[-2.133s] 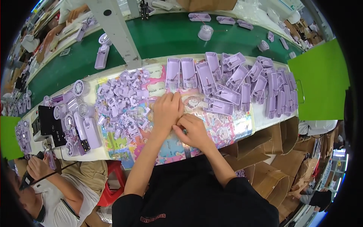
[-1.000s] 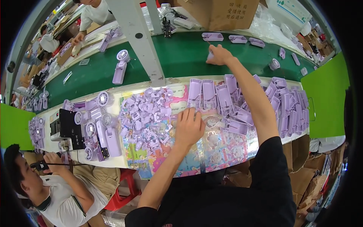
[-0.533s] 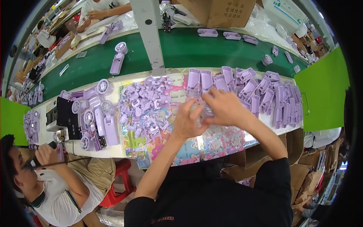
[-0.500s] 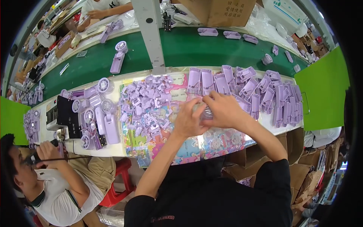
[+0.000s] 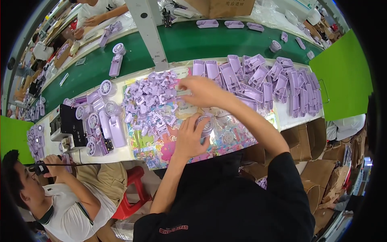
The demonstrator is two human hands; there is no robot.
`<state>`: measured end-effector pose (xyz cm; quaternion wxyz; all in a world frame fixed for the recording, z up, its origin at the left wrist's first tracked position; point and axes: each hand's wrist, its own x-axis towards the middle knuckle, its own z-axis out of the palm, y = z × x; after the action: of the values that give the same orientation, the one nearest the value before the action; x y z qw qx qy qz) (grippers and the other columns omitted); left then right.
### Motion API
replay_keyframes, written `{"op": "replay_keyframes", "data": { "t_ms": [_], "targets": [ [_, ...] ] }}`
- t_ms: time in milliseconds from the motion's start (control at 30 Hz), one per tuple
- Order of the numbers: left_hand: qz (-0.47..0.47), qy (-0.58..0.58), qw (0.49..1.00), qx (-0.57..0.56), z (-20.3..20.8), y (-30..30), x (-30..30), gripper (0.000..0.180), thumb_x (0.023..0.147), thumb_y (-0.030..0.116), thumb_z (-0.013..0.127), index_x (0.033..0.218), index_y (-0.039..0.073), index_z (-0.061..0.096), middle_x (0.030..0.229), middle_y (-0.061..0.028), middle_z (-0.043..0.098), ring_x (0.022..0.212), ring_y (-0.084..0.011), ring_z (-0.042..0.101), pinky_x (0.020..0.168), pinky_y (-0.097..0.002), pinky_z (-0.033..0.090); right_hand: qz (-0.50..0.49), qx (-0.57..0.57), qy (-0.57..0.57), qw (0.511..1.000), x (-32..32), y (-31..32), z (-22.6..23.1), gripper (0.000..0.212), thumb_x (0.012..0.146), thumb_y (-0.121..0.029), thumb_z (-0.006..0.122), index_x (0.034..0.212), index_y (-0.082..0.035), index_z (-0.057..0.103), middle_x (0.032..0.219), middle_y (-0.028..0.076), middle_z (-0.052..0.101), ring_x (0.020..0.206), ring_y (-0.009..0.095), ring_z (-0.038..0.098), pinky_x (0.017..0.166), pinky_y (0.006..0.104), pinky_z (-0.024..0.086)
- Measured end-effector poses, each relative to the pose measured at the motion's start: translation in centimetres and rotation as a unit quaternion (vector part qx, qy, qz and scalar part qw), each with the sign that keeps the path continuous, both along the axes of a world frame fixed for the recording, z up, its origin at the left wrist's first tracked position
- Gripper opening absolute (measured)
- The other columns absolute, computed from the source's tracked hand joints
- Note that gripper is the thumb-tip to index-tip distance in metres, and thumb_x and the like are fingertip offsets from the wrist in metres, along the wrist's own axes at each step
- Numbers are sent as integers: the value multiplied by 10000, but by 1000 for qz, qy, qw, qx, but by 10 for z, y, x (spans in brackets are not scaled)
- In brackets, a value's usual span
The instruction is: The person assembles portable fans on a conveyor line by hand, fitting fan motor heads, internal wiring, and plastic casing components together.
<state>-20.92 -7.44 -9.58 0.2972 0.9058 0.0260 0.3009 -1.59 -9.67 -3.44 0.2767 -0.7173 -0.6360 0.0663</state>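
My left hand (image 5: 191, 138) is closed around a round, lilac fan head with a ringed grille (image 5: 206, 126), held low over the colourful printed mat (image 5: 225, 142). A thin wire trails from the fan head to the right. My right hand (image 5: 203, 92) reaches over the mat to the right edge of a pile of small lilac plastic parts (image 5: 147, 97). Its thumb and fingers are apart, and I see nothing held between them. Behind and right of that hand lie several lilac, tray-shaped handle shells (image 5: 229, 76).
More shells (image 5: 302, 94) crowd the table's right end. Assembled fans (image 5: 115, 129) and a black box (image 5: 73, 125) stand at left. A grey post (image 5: 151, 36) rises before the green conveyor (image 5: 181, 44). A person (image 5: 68, 197) sits at my left.
My right hand has let go of the fan head and moved up and left to the small parts. My left hand keeps the fan head, now slightly lower left. The whole view has shifted.
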Motion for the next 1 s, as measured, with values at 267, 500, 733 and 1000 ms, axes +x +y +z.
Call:
{"op": "replay_keyframes", "data": {
  "t_ms": [267,500,733,1000],
  "targets": [
    [-2,8,1000,-16,-7,3,-5,611,702,158,798,1266,72,582,1228,-169,589,1086,-395,591,924,-465,497,-98,-64,-14,993,-13,10,-22,319,866,-66,609,1180,-13,629,1066,186,665,1021,403,652,851,507,531],
    [-66,-40,821,-565,7,4,-12,663,829,83,715,1456,41,504,1292,-98,565,1146,-224,602,914,-353,517,-127,251,160,946,-17,-85,43,275,874,39,600,1125,-39,682,972,109,602,882,230,593,769,330,478],
    [-168,-41,515,-839,25,-20,-27,652,966,417,678,1462,51,463,1220,-88,618,1067,-227,639,811,-419,554,-136,266,162,940,-78,-128,20,325,760,147,670,1012,-40,753,1114,137,613,1002,256,684,845,339,595],
    [-92,-4,513,-854,27,-29,-27,562,1011,388,618,1438,47,490,1117,-84,667,826,-224,665,705,-374,549,-123,228,143,955,-94,-139,17,286,792,97,690,1054,-9,733,1195,178,660,998,312,699,843,357,572]
  ]
}}
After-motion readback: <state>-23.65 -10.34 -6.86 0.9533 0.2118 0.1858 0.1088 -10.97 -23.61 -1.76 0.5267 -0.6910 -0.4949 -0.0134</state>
